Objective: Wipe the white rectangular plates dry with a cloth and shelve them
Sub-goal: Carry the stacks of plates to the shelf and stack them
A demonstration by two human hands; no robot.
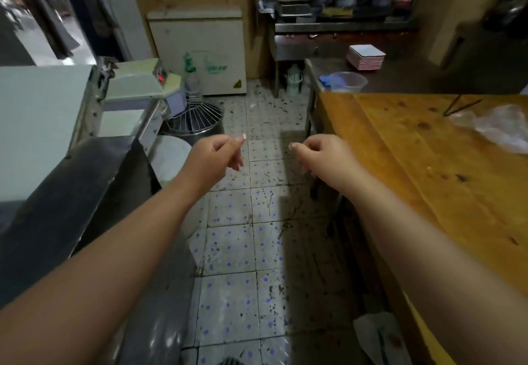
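1. While both arms reach out over the aisle, the left hand (215,154) hangs with its fingers loosely curled, holding nothing, and the right hand (320,153) mirrors it, loosely curled and gripping nothing either.
2. Between the two hands there's a gap, and below them only the speckled tile floor (243,250), a lane of bare tiles running straight ahead.
3. On the left, that lane is hemmed by the dark steel counter (71,193), its corner just beside the left forearm, with the mixer bowl (197,124) and its wire guard just past the left hand.
4. On the right, the long edge of the wooden worktop (428,164) runs close alongside the right forearm; a clear plastic bag (497,127) lies on its far side.
5. Ahead, the lane ends at a white chest freezer (200,50) and steel shelving (343,7).
6. And the stack of white plates (366,56) sits on the dark counter beyond the worktop, well apart from the right hand, forward and to its right, with a clear plastic tub (348,81) between them and the worktop's end.
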